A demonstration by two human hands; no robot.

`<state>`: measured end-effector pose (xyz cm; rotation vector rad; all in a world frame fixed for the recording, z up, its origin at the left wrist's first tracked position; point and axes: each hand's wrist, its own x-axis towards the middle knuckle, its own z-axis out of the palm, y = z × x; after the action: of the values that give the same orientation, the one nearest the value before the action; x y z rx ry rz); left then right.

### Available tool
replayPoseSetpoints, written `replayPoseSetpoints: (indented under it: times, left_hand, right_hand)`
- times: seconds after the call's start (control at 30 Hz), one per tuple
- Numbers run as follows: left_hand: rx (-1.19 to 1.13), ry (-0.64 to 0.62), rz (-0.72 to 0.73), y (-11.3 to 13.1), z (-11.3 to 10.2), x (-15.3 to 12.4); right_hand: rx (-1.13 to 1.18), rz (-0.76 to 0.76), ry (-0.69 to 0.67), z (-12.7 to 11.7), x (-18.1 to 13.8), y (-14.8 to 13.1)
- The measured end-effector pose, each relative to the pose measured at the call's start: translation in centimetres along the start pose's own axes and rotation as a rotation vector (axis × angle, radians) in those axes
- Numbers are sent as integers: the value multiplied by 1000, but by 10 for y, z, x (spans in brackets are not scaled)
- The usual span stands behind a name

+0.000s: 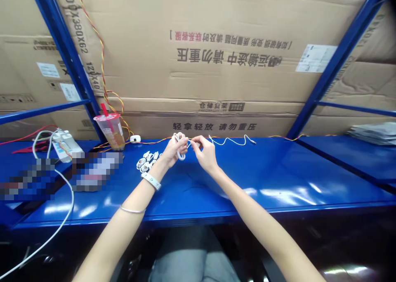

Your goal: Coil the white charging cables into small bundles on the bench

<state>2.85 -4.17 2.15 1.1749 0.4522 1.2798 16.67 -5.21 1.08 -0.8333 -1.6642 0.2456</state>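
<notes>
My left hand (173,152) holds a small coil of white cable (178,145) above the blue steel shelf top (266,170). My right hand (205,153) sits just to its right, with thumb and fingertips pinched on a thin white strand near the coil. A loose length of the white cable (232,141) trails off to the right along the back of the shelf and ends in a small plug. Left of my left hand lies a bundle of several coiled white cables (146,161), close to my left wrist.
A plastic cup with a red straw (109,130) and a white power strip (65,145) stand at the back left, with a thick white cord (63,195) hanging over the front edge. Twisted orange wire (103,63) runs along the back. Stacked papers (371,133) lie at right. Cardboard boxes fill the shelving behind.
</notes>
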Motion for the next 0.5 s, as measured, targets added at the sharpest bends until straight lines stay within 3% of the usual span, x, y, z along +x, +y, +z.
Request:
replayPoseSetpoints:
  times: [0.23,0.37,0.5]
  left_hand:
    - [180,-57,-7,-4,4,-3]
    - [168,4,65,-6,4,-1]
    - [169,27,122,-7,2,0]
  right_hand:
    - [-46,57,85,0,-1,4]
    - [-3,102,17,3,-5,5]
    - [-7,-4,-23,4,-5,3]
